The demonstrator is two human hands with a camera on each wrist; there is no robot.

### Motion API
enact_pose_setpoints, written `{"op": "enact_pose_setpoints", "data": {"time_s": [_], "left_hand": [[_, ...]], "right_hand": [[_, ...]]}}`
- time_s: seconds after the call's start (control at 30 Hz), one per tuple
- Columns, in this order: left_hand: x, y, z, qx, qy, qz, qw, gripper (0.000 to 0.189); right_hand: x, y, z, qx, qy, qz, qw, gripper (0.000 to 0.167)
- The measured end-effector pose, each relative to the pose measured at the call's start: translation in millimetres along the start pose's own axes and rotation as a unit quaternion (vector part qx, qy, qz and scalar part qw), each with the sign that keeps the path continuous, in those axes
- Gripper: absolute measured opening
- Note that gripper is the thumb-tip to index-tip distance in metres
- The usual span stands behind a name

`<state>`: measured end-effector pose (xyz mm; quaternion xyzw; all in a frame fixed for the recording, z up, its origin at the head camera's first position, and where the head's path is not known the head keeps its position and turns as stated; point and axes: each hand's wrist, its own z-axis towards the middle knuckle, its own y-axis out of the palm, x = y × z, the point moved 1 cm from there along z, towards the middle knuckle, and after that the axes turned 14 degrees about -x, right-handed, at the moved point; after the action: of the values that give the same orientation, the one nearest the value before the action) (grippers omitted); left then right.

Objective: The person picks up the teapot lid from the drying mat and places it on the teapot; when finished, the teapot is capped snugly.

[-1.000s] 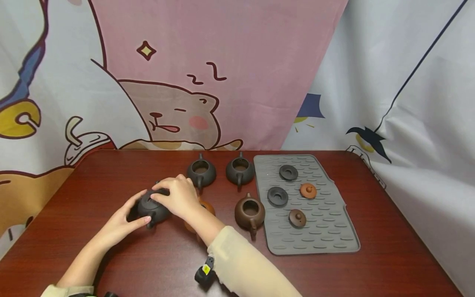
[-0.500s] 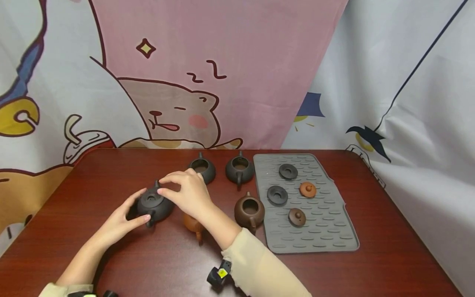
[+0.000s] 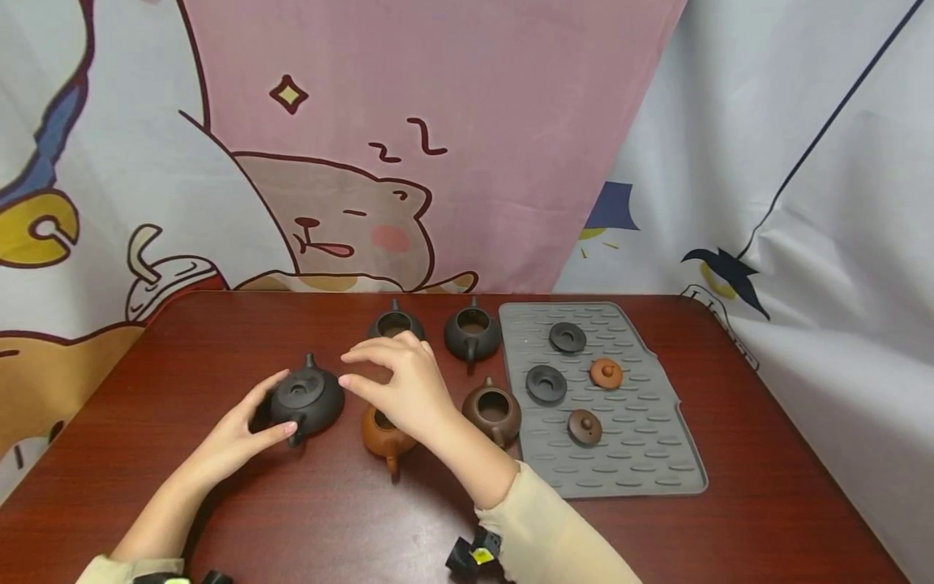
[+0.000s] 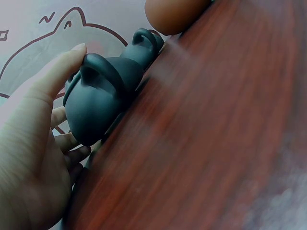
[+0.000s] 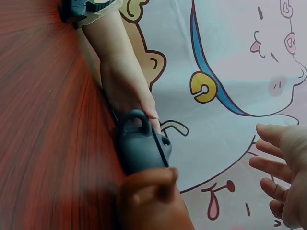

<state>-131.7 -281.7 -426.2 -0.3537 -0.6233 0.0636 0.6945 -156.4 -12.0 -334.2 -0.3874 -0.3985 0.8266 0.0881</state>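
Note:
On the left part of the table, my left hand (image 3: 229,434) holds a black teapot (image 3: 324,410), thumb by its handle and fingers around the far side. Its flat black lid (image 3: 301,390) sits in the opening. The left wrist view shows the same teapot (image 4: 98,103) upright, some fingers partly behind it. My right hand (image 3: 409,381) hovers to the right of this teapot, fingers loosely bent and nothing between them. Beneath the right hand is an orange teapot (image 3: 383,442) without a lid, partly covered by it. The right wrist view also has the empty right hand (image 5: 288,167).
Two lidless black teapots (image 3: 473,342) stand at the back, the left one partly covered by my right hand. A lidless brown teapot (image 3: 476,414) borders a grey ridged mat (image 3: 635,458). Two black lids (image 3: 546,384), an orange lid (image 3: 606,374) and a brown lid (image 3: 584,427) lie there.
My right hand has let go of the lid on the black teapot and moved off to the right. The left hand stays on the teapot.

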Motion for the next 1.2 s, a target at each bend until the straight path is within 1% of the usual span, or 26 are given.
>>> {"op": "enact_pose_setpoints", "data": {"time_s": [0.23,0.37,0.73,0.83,0.93,1.07,1.2], "left_hand": [[0.5,-0.3,-0.5,0.003,-0.001,0.006,1.0,0.077],[0.5,-0.4,-0.3,0.004,0.001,0.005,1.0,0.077],[-2.5,0.3,-0.2,0.007,0.004,0.01,0.9999,0.076],[-2.9,0.6,-0.1,0.006,0.004,0.008,0.9999,0.076],[-3.0,0.7,0.1,0.005,0.003,0.007,1.0,0.076],[-3.1,0.5,0.1,0.005,0.002,0.008,1.0,0.075],[-3.2,0.1,0.7,0.003,0.003,0.004,1.0,0.076]], "right_hand": [[7,-17,-19.6,0.022,-0.019,0.02,0.9994,0.025],[12,-27,-31.5,0.027,-0.025,0.025,0.999,0.025],[31,-52,-64.1,0.04,-0.027,0.036,0.9982,0.025],[37,-58,-73.2,0.043,-0.034,0.035,0.9979,0.026],[42,-64,-82.0,0.048,-0.037,0.022,0.9979,0.026],[47,-71,-94.9,0.053,-0.027,0.002,0.9982,0.028],[53,-78,-108.1,0.049,-0.01,0.0,0.9987,0.031]]}}
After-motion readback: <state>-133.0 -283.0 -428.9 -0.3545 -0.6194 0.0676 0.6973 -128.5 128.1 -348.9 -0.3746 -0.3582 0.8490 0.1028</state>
